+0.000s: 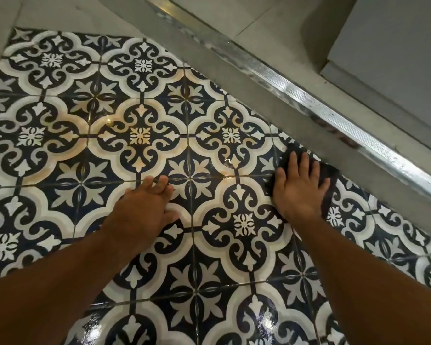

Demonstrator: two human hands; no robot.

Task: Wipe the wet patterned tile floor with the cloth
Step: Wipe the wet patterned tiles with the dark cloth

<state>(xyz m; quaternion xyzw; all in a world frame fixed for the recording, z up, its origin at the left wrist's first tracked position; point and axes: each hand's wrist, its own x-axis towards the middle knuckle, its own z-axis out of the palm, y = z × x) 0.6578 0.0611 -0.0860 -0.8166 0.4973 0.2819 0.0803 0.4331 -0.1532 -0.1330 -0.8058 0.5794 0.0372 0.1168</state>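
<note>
Near the grey sill [279, 100] with its metal strip [358, 125], the right hand [300, 188] lies flat on a dark cloth [327, 171] and presses it on the floor [139, 135]. Its fingers are spread and straight, not gripping, so the palm can push the cloth along the edge where water probably collects. The cloth sits just beside the sill, mostly hidden under the hand. The left hand [144, 207] rests on the tiles well apart from the cloth, open, fingers loosely bent with the tips touching the floor; I think it is there to carry the person's weight while leaning forward. Both arms reach forward, nearly straight. Bright wet shine shows on the tiles close to the person, so much wiping seems left.
</note>
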